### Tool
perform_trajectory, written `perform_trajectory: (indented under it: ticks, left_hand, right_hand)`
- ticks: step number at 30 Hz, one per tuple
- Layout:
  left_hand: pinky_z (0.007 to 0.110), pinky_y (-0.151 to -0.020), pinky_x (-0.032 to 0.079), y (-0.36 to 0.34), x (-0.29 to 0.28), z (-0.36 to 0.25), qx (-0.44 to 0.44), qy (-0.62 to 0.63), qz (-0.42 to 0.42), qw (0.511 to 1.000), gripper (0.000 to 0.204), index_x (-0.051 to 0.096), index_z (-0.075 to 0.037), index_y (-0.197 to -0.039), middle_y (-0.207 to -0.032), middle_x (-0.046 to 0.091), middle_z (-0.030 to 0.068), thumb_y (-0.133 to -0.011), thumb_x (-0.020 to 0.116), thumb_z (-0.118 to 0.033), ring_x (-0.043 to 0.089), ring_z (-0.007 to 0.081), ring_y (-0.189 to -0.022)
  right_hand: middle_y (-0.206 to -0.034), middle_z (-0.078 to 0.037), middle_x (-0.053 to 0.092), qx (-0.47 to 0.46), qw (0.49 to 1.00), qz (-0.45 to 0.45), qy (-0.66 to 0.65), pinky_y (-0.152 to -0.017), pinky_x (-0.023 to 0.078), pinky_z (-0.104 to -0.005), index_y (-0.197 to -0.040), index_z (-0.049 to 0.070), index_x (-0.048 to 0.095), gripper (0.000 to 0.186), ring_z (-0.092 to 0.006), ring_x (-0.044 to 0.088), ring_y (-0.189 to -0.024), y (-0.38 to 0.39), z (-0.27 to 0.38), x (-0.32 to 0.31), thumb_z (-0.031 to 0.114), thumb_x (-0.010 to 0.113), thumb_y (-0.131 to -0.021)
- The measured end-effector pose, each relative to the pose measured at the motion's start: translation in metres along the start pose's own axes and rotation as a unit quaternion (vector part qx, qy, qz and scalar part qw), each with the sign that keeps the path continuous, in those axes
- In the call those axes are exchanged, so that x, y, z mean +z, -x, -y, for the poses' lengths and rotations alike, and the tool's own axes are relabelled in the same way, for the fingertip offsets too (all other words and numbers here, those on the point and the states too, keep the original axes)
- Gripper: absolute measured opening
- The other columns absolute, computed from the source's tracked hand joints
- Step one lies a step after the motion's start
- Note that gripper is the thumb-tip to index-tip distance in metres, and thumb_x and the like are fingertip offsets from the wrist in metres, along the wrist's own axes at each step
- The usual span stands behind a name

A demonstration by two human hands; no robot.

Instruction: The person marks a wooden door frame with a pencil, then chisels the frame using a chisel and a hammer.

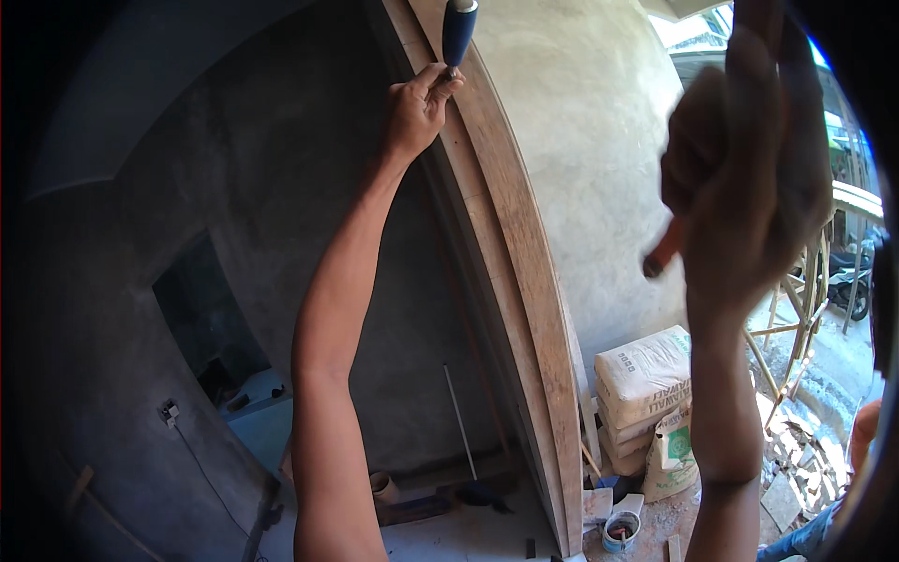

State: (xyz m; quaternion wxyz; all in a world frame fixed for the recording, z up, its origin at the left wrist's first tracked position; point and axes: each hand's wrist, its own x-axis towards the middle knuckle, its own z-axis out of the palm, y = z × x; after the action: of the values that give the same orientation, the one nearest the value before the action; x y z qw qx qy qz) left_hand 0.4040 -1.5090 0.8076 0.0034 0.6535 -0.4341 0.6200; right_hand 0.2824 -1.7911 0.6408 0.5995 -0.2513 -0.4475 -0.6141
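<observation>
High on a wooden door frame, my left hand pinches the shank of a chisel. Its blue handle points up and ends in a pale cap at the picture's top edge; my fingers hide the tip, so I cannot tell whether it touches the wood. My right hand is raised on the right, close to the camera and dark with blur. Its fingers are curled round a tool with an orange-red handle, whose end sticks out below the fist. The tool's other end cannot be made out.
Stacked cement bags stand against the grey plastered wall, with a bucket in front. Rubble and bamboo poles lie beyond. Part of another person shows at the right rim. A wall socket with a cable is in the dark room.
</observation>
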Motion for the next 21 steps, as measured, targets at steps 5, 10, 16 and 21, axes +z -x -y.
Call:
perform_trajectory:
  ticks: [5, 10, 16, 21]
  left_hand:
    - [0.028, -0.079, 0.060, -0.004, 0.007, -0.005, -0.004, -0.004, 0.012, 1.000, 0.011, 0.067, -0.002, -0.101, -0.096, 0.077, 0.0060, -0.096, 0.066, -0.012, 0.074, 0.0169, -0.094]
    - [0.026, -0.078, 0.058, 0.002, 0.013, -0.002, -0.008, 0.058, -0.026, 0.998, 0.010, 0.067, -0.002, -0.102, -0.095, 0.076, 0.0039, -0.097, 0.066, -0.011, 0.074, 0.0133, -0.093]
    - [0.027, -0.075, 0.058, 0.019, 0.035, 0.012, -0.035, 0.124, -0.187, 0.974, 0.014, 0.068, -0.002, -0.106, -0.094, 0.076, 0.0057, -0.096, 0.067, -0.010, 0.074, 0.0150, -0.091]
    - [0.031, -0.074, 0.058, 0.015, 0.037, -0.005, 0.079, -0.066, -0.102, 0.989, 0.017, 0.071, -0.002, -0.110, -0.096, 0.076, 0.0121, -0.096, 0.065, -0.010, 0.075, 0.0236, -0.089]
  right_hand:
    - [-0.059, 0.002, 0.050, -0.030, 0.983, 0.103, 0.147, -0.041, 0.031, -0.0218, -0.133, 0.006, 0.060, 0.032, -0.0051, 0.045, -0.045, -0.003, -0.036, 0.005, 0.019, 0.054, -0.104]
    - [-0.059, 0.004, 0.045, 0.020, 0.993, 0.020, 0.118, -0.040, 0.029, -0.0215, -0.150, 0.001, 0.039, 0.050, -0.0017, 0.039, -0.046, 0.039, -0.011, -0.029, 0.020, 0.049, -0.106]
    - [-0.056, 0.006, 0.031, 0.265, 0.949, -0.050, 0.164, -0.038, 0.024, -0.0201, -0.156, 0.001, 0.026, 0.056, -0.0004, 0.031, -0.043, 0.152, 0.028, -0.103, 0.023, 0.045, -0.108]
    - [-0.063, 0.009, 0.034, 0.404, 0.883, -0.041, 0.235, -0.039, 0.025, -0.0196, -0.158, 0.008, 0.027, 0.055, -0.0004, 0.031, -0.046, 0.254, 0.043, -0.184, 0.024, 0.044, -0.108]
